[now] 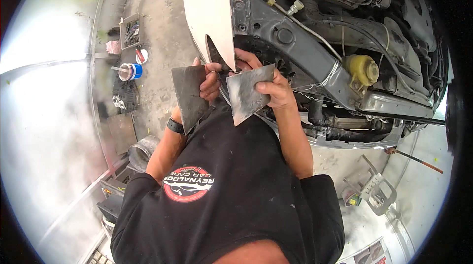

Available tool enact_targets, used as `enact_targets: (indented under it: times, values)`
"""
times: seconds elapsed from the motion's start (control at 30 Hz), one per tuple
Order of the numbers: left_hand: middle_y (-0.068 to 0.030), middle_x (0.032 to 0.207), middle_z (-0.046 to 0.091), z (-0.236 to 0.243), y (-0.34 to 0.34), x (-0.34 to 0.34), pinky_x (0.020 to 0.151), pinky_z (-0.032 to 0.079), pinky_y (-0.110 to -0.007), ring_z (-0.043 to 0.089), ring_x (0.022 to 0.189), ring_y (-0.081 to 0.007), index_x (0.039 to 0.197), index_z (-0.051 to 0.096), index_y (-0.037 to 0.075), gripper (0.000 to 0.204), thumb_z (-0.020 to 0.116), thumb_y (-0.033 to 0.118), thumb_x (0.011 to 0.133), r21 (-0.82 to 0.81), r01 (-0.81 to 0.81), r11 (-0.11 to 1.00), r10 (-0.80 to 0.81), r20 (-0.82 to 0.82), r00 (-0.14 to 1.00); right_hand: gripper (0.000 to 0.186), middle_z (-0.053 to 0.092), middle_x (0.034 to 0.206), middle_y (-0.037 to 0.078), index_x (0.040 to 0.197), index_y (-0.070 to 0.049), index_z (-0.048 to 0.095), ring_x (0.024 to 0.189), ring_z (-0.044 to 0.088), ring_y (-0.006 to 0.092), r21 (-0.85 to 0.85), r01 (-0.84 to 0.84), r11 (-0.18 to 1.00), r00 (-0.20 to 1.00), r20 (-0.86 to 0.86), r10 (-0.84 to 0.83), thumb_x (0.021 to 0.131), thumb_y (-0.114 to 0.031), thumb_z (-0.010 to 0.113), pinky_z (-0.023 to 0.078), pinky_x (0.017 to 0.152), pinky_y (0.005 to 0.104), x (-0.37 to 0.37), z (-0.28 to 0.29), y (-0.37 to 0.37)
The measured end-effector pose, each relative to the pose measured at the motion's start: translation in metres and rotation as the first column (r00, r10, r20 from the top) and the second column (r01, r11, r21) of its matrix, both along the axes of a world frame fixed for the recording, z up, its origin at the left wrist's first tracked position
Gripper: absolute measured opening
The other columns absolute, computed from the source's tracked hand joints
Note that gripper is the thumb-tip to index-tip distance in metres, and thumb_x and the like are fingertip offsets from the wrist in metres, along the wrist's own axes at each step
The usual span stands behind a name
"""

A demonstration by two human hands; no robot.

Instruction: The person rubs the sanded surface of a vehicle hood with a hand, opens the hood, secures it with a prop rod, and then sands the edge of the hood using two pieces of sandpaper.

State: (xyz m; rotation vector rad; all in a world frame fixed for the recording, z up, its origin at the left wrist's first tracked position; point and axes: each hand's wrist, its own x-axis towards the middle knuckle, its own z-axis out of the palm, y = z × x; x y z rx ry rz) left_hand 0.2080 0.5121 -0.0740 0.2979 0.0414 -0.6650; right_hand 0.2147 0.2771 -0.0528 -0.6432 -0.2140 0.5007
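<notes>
My left hand (211, 85) is closed on the edge of a dark, flat rectangular plate (187, 94), its fingers curled over the right side. A second thin plate (246, 97), grey with lighter smears, is gripped in my right hand (276, 89), thumb on its face and fingers behind. The two plates are held apart, side by side in front of my chest. Just beyond them the pointed lower end of a white fender panel (212, 13) comes down between my hands. What my right fingertips touch behind the plate is hidden.
An opened car front with a dark frame rail (290, 42) and a yellow reservoir (362, 69) fills the right. On the floor at left are a blue tin (135, 71), a grey tray (130, 31) and a bucket (143, 151). A grey chair (379, 192) lies lower right.
</notes>
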Motion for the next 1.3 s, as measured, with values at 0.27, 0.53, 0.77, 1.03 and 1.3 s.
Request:
enact_targets:
  times: [0.27,0.53,0.77,1.03,1.3]
  values:
    - [-0.0001,0.061,0.042,0.01,0.008,-0.01,0.047,0.035,-0.025,0.039,0.05,-0.0111,0.119,0.059,-0.002,0.052,0.038,0.045,0.108,0.081,-0.077,0.994,0.086,-0.115,0.99,0.045,0.042,0.154,0.022,0.123,0.007,0.064,0.14,0.044,0.0309,-0.273,0.117,0.955,0.981,0.183,-0.068,0.089,-0.022,0.069,0.032,0.116,0.0434,-0.028,0.012,-0.019]
    - [0.0016,0.066,0.041,0.007,0.022,-0.002,0.055,0.036,-0.025,0.04,0.058,-0.0108,0.092,0.056,0.008,0.042,0.04,0.042,0.109,0.08,-0.255,0.964,0.266,-0.188,0.945,0.031,0.068,0.12,0.01,0.121,0.003,0.063,0.107,0.065,0.0173,-0.523,0.294,0.8,0.816,-0.299,-0.495,0.101,-0.02,0.059,0.051,0.096,0.0338,-0.075,0.038,-0.043]
    - [0.0026,0.063,0.041,0.03,0.026,0.02,0.054,0.034,-0.025,0.039,0.056,-0.01,0.084,0.052,0.011,0.042,0.036,0.04,0.109,0.108,-0.258,0.96,0.269,-0.099,0.958,0.027,0.071,0.105,0.005,0.117,0.001,0.066,0.095,0.063,0.0132,-0.747,0.373,0.551,0.878,0.09,-0.471,0.101,-0.019,0.06,0.049,0.088,0.0307,-0.071,0.062,-0.031]
    - [0.0021,0.062,0.043,0.067,0.008,0.094,0.053,0.034,-0.026,0.038,0.055,-0.011,0.085,0.053,0.007,0.043,0.034,0.037,0.109,-0.09,-0.092,0.992,0.097,0.062,0.993,0.027,0.07,0.097,0.02,0.115,0.005,0.063,0.087,0.067,0.0222,-0.848,0.496,0.187,0.836,0.407,-0.368,0.1,-0.017,0.057,0.051,0.081,0.0336,-0.038,0.097,0.011]
    - [-0.0008,0.063,0.046,0.063,-0.005,0.125,0.055,0.038,-0.029,0.042,0.054,-0.0131,0.092,0.056,0.004,0.049,0.027,0.04,0.109,-0.193,-0.038,0.98,0.059,0.107,0.992,0.028,0.069,0.106,0.024,0.12,0.004,0.062,0.098,0.069,0.0374,-0.832,0.509,0.222,0.846,0.436,-0.308,0.097,-0.011,0.057,0.051,0.088,0.0388,-0.011,0.11,0.017]
